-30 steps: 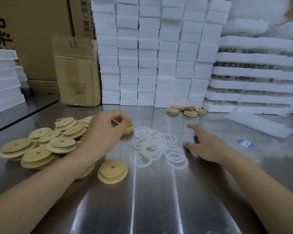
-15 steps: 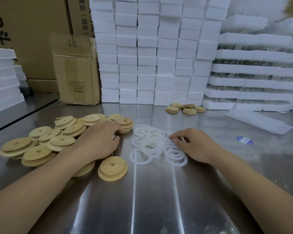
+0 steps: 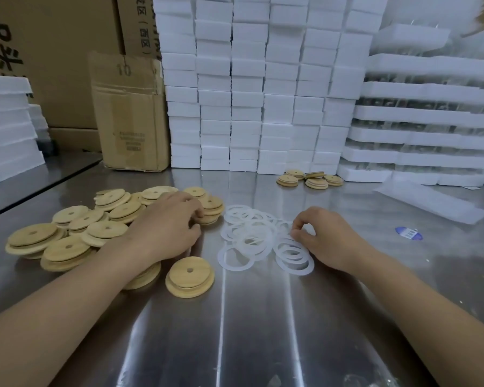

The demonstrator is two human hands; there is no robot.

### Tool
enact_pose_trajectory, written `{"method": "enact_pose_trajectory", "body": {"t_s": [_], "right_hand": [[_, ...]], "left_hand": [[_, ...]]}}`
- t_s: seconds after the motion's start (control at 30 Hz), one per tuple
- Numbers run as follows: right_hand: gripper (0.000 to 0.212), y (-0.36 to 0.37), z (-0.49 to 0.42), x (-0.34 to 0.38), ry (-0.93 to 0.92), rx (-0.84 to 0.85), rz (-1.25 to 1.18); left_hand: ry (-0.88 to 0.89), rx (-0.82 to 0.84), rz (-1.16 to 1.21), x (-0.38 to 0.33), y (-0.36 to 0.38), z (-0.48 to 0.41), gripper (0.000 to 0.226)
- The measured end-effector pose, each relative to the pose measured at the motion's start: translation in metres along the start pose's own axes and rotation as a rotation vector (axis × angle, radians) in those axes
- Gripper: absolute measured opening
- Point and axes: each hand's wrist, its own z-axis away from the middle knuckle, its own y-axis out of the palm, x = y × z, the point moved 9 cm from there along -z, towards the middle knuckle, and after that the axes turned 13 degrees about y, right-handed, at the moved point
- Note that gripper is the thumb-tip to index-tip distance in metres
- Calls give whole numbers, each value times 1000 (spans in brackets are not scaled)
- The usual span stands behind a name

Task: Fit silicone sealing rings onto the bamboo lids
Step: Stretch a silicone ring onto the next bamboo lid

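Head view: the bamboo lids (image 3: 65, 248) lie in a loose, overlapping heap on the left of the shiny steel worktop (image 3: 249, 331). Each is a pale tan disc with a raised step on top and a small round hole through its centre. One single lid (image 3: 190, 276) sits apart, just in front of the heap, step side up.

The silicone rings (image 3: 246, 238) are thin, flat, translucent white hoops, tangled in a low pile right of the heap, between the two hands.

The left hand (image 3: 165, 227) lies palm down on the right end of the heap. Its fingers (image 3: 197, 212) bend down against the lids there, and it cannot be told whether they actually grip one. The right hand (image 3: 330, 238) rests at the right edge of the ring pile. Its thumb and forefinger are curled together, pinching one of the silicone rings.

A small cluster of lids (image 3: 309, 178) lies near the back of the worktop, at the foot of tall stacks of white foam blocks (image 3: 249, 79). A worn cardboard box (image 3: 129, 113) stands left of those stacks. A blue sticker (image 3: 408, 233) is on the worktop to the right.
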Motion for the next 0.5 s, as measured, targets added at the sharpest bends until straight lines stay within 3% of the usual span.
{"method": "enact_pose_trajectory", "body": {"t_s": [0.07,0.17,0.23,0.33,0.43,0.5], "right_hand": [[12,0,1,1,-7,3,0],[12,-1,1,0,0,16,-23],[13,-3,0,-2,10,19,-55],[20,-6,-2,-5,15,22,-69],[20,-4,-2,-6,18,28,-44],[18,-4,0,-5,33,20,-35]], "left_hand": [[-27,-17,-63,6,-8,2,22],[-186,84,-194,33,-9,8,53],[-265,169,-221,48,-3,13,58],[-273,103,-162,52,-5,12,67],[-263,-27,-180,52,-19,10,56],[-278,-16,-177,52,-19,11,45]]}}
